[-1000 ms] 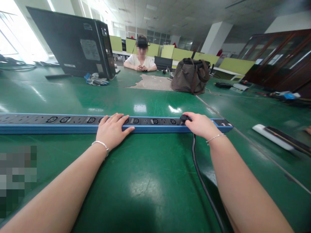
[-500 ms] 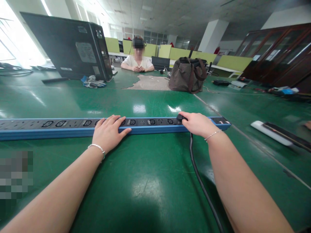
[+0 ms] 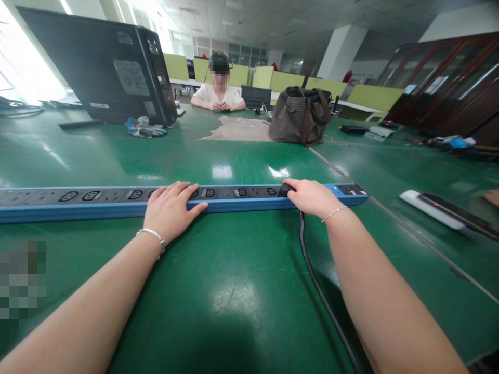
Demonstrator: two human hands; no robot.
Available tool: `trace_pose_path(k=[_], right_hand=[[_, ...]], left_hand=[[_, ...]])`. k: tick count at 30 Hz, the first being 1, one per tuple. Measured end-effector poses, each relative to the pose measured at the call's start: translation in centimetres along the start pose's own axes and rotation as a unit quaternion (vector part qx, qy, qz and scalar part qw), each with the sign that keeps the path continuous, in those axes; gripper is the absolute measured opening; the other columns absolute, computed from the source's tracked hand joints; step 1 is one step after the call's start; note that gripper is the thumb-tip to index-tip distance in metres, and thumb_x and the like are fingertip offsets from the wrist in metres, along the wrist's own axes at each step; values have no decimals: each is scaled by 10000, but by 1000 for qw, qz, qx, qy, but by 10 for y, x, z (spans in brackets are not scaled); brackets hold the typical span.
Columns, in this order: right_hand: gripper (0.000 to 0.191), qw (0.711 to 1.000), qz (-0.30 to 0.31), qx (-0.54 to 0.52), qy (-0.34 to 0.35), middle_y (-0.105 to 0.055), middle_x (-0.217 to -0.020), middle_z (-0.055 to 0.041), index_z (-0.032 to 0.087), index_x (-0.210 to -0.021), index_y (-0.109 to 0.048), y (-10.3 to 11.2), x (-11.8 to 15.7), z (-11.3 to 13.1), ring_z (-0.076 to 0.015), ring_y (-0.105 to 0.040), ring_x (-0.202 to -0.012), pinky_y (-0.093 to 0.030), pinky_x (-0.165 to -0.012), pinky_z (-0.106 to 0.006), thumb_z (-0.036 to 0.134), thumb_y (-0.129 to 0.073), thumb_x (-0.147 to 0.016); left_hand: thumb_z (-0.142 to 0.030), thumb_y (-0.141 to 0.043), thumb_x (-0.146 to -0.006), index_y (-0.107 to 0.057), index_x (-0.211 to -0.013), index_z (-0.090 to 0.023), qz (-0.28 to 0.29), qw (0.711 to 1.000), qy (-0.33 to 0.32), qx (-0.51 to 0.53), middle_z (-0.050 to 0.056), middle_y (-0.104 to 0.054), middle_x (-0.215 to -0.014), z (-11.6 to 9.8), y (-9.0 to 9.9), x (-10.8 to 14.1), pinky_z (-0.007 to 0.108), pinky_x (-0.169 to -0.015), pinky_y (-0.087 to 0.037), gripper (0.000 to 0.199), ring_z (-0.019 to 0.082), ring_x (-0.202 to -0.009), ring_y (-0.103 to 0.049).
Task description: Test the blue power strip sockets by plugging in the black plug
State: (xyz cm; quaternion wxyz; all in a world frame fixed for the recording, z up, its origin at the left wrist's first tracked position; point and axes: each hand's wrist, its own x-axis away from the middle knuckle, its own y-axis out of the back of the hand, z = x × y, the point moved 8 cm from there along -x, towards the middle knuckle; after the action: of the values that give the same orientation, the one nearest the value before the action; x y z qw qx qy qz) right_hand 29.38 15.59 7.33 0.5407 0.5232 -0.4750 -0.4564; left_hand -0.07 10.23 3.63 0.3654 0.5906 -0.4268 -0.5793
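A long blue power strip [image 3: 241, 205] with a row of black sockets lies across the green table. My left hand [image 3: 168, 212] grips it left of the middle, with fingers over the top and the thumb against the near side. Close to the strip's right end, my right hand [image 3: 311, 197] is closed on a black power plug [image 3: 286, 189] at a socket. Fingers hide part of the plug, and I cannot tell how deep it sits. From under this hand its black cord [image 3: 314, 272] runs down toward me.
At the far left stand a black computer case [image 3: 97, 67] and gloves [image 3: 145, 127]. A brown bag [image 3: 294, 117] is on the table's far side, near a seated person [image 3: 219, 96]. To the right lie a white-and-black bar [image 3: 432, 208] and part of another hand [image 3: 491, 196].
The view has shifted slightly. Both hands keep their places on the strip and plug; the right wrist sits a little lower and further left, showing more of the strip's right end.
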Motion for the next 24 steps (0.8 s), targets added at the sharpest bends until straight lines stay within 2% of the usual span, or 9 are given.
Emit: trace_pose_path(k=[3,7,11,16,21,24], right_hand=[[499,1000,-2,-15,9,-660,-1188,-104,245,-1303,-567,-1,-2,-3,-289,-625,-1021,-472,-834,-367,286,-398,-835],[485,1000,-20,-12,-4,-704,-1048,-118,231,-1285,-585,0,-2,-7,-285,-651,-907,-481,-780,-369,273,-417,-832],[486,995,-8,-101,3,-719,-959,-71,228,-1300,-575,-6,0,-8,-221,-658,-778,-486,-749,-318,266,-427,-838],[500,995,-61,-72,-22,-687,-1106,-109,242,-1339,-528,-8,5,-9,-274,-640,-965,-466,-841,-380,264,-397,-857],[465,989,-70,-125,-29,-682,-1126,-88,255,-1303,-550,-14,6,-7,-257,-633,-1003,-466,-859,-360,270,-390,-867],[469,989,-74,-125,-41,-697,-1075,-100,249,-1321,-532,-15,5,-8,-255,-646,-959,-468,-853,-374,266,-372,-880]], left_hand=[[-597,-347,-860,-500,-1322,-239,3,1000,1,2,69,-520,-1383,0,0,0,439,-1085,-271,604,253,-1267,-459],[-609,-345,-854,-501,-1322,-246,5,1000,0,5,68,-520,-1383,0,-1,-1,442,-1088,-269,611,254,-1272,-453],[-612,-348,-850,-503,-1321,-260,10,1000,6,10,60,-512,-1394,1,-1,-1,434,-1100,-254,608,250,-1283,-445],[-603,-356,-850,-501,-1325,-237,10,1000,4,8,70,-516,-1387,0,0,-1,446,-1089,-271,617,262,-1263,-463],[-594,-347,-857,-509,-1318,-225,11,1000,5,2,77,-515,-1385,0,0,-1,453,-1088,-278,612,266,-1264,-460],[-598,-340,-860,-506,-1318,-229,11,1000,5,-3,72,-513,-1389,1,0,-1,451,-1092,-278,611,262,-1267,-457]])
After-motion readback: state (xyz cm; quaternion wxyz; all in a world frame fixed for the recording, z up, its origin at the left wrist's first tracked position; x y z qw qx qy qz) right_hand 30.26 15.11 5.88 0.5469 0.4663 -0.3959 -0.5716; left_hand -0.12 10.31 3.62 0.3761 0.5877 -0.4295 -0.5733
